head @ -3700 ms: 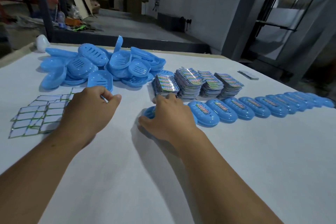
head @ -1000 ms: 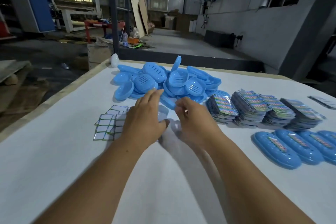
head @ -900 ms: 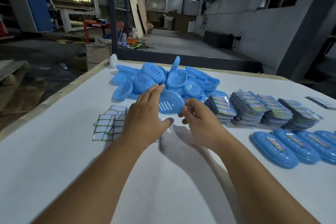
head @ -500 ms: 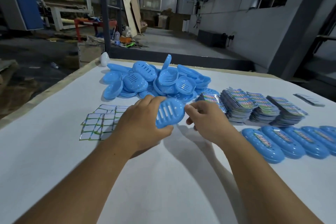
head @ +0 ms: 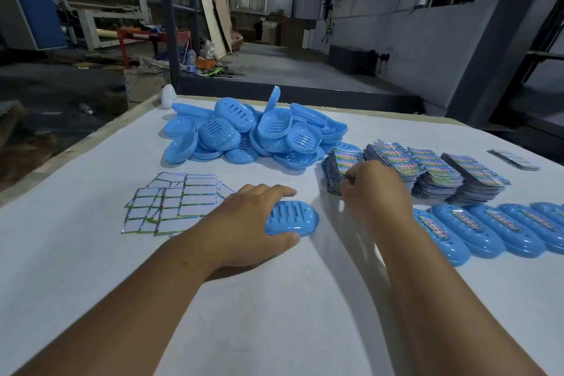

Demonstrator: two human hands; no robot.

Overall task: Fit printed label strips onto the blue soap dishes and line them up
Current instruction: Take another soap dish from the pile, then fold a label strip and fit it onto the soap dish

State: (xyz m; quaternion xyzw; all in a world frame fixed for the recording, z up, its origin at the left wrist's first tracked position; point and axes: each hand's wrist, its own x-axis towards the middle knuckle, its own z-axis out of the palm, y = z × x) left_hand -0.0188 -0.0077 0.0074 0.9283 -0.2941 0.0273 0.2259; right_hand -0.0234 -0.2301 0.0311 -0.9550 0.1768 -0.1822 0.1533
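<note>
My left hand [head: 250, 223] holds a blue soap dish [head: 294, 218] slotted side up on the white table, fingers over its far edge and thumb under its near edge. My right hand [head: 374, 192] reaches to the leftmost stack of printed label strips [head: 341, 166], fingers curled at the stack's edge; whether they pinch a strip is hidden. A heap of loose blue soap dishes [head: 253, 134] lies behind. A row of labelled dishes [head: 488, 227] runs to the right.
White-backed strips with green edges [head: 174, 201] lie spread flat left of my left hand. More label stacks [head: 436, 171] stand right of the first. A small dark stack [head: 514, 159] lies far right. The table's left edge [head: 76, 146] runs diagonally.
My left hand has brought the dish from mid-air down onto the table. My right hand let go of it and moved right to the label stack.
</note>
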